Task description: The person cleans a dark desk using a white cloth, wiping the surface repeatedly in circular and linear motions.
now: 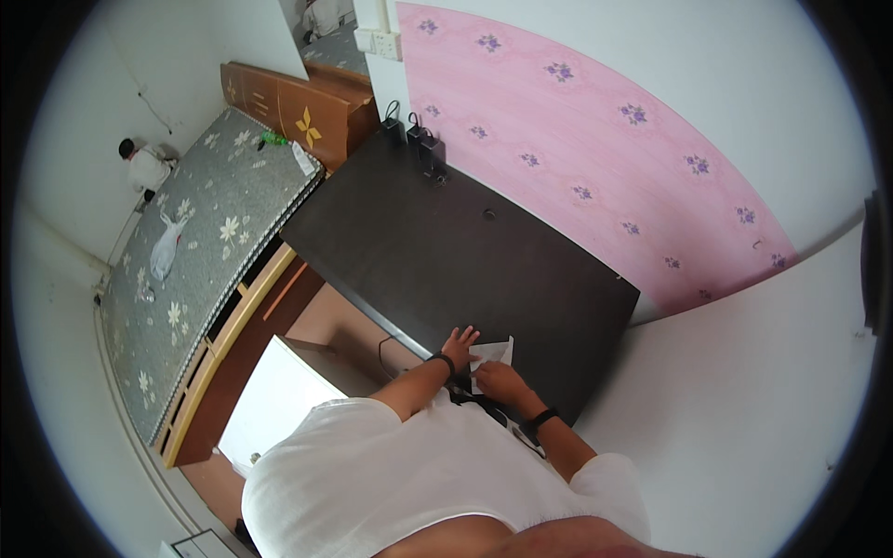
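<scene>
A small sheet of white paper [497,351] lies near the front edge of a dark tabletop [446,258], and one of its edges looks raised. My left hand [459,349] rests at the paper's left side, palm down, with its fingers apart. Over the lower part of the sheet is my right hand [501,382], its fingers bent and touching the paper. Whether they pinch it is hidden from this angle. Each wrist wears a black band. Just under the hands, dark straps or cords [481,402] show against my white shirt.
Black power adapters [422,139] stand along the table's back edge by a pink flowered wall panel [530,132]. Left are a grey floral mattress [202,209] with a plastic bag [165,250] and green bottle [274,138], and a white cabinet [279,397]. A person [148,167] is beyond the mattress.
</scene>
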Demonstrator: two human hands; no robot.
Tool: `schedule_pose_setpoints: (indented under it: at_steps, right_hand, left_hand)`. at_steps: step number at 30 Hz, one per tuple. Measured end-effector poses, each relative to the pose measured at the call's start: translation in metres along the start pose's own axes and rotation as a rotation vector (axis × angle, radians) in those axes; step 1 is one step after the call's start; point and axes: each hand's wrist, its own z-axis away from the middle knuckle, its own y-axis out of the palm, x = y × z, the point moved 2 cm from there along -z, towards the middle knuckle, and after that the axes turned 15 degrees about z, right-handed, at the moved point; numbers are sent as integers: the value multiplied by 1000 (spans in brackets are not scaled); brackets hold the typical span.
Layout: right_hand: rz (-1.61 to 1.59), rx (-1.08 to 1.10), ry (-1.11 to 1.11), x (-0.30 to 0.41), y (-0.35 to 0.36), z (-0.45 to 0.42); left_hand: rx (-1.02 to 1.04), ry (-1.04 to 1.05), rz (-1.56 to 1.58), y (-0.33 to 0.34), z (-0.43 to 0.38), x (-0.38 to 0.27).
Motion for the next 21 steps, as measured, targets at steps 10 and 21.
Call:
schedule_pose_setpoints:
  at_steps: [10, 21]
  right_hand:
    - [-76, 27, 581, -102, 77, 60]
    - [60, -236, 547, -109, 93, 22]
  left_hand:
    - [51, 145, 14, -10, -12, -20]
    - [-253, -597, 310, -7, 34, 25]
